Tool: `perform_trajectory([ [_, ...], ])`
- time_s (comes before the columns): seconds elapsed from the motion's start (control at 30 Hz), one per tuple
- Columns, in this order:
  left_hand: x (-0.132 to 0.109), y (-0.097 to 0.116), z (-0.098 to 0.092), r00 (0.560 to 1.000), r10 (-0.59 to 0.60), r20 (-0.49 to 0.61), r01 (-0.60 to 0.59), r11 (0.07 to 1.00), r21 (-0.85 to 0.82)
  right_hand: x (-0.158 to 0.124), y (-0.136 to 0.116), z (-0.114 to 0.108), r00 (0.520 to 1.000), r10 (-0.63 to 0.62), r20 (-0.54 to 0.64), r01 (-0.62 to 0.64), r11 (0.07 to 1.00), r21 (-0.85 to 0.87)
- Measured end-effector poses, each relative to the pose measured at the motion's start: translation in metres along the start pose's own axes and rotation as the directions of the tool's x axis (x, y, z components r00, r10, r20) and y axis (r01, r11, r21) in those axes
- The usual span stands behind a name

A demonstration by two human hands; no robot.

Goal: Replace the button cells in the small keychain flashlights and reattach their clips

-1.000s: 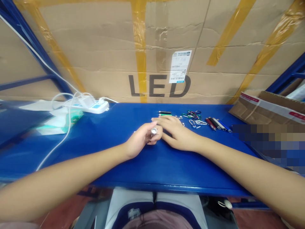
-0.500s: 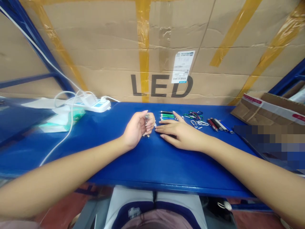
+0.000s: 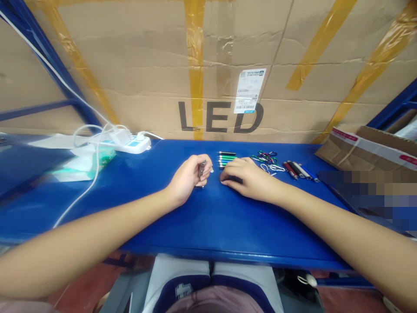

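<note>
My left hand (image 3: 190, 176) is closed round a small silver metal cylinder (image 3: 203, 162), held above the blue tabletop. Another bit of metal shows below its fingers, too small to name. Just right of it, my right hand (image 3: 249, 177) rests low over the table with fingers curled in and their tips close together. Whatever lies under those fingers is hidden. Beyond its knuckles is a row of slim metallic tubes (image 3: 227, 159) in black, green and blue, partly covered by the hand. A tiny pale piece (image 3: 211, 170) lies between the hands.
Several coloured carabiners (image 3: 265, 157) and a group of red, black, white and blue tubes (image 3: 300, 170) lie to the right. An open cardboard box (image 3: 368, 150) stands at the right edge. A white power strip (image 3: 133, 143) with cords and a green-white packet (image 3: 83, 163) are left.
My right hand's fingers have drawn back to the right and curled from a spread pose. My left hand has closed further round the silver cylinder.
</note>
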State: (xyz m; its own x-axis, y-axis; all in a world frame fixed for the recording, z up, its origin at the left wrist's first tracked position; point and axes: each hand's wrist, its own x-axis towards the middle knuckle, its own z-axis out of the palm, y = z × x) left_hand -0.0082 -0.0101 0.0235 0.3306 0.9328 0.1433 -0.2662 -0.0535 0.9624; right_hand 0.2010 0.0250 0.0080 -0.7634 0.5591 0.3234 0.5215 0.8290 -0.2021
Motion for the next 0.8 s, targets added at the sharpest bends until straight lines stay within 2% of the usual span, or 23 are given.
perform_trajectory([
  [0.37, -0.002, 0.0, 0.002, 0.993, -0.1, 0.06, 0.1, 0.995, 0.001, 0.0, -0.006, -0.002, 0.987, 0.095, 0.131, -0.104, 0.992, 0.066],
  [0.5, -0.002, 0.0, 0.003, 0.99, -0.125, 0.062, 0.125, 0.992, 0.004, -0.001, -0.006, -0.001, 0.989, 0.09, 0.117, -0.096, 0.994, 0.045],
  [0.57, -0.002, 0.001, 0.003, 0.988, -0.142, 0.061, 0.142, 0.99, -0.002, -0.001, -0.006, -0.001, 0.995, 0.074, 0.061, -0.077, 0.996, 0.037],
  [0.67, -0.003, 0.001, 0.004, 0.981, -0.177, 0.073, 0.179, 0.984, -0.023, 0.001, -0.009, -0.003, 0.987, 0.083, -0.134, -0.067, 0.99, 0.123],
  [0.73, -0.004, 0.001, 0.006, 0.974, -0.21, 0.089, 0.214, 0.976, -0.04, 0.002, -0.015, -0.005, 0.951, 0.129, -0.28, -0.058, 0.967, 0.247],
  [0.8, -0.005, 0.0, 0.008, 0.963, -0.246, 0.11, 0.252, 0.966, -0.051, 0.003, -0.023, -0.008, 0.909, 0.178, -0.376, -0.038, 0.936, 0.349],
])
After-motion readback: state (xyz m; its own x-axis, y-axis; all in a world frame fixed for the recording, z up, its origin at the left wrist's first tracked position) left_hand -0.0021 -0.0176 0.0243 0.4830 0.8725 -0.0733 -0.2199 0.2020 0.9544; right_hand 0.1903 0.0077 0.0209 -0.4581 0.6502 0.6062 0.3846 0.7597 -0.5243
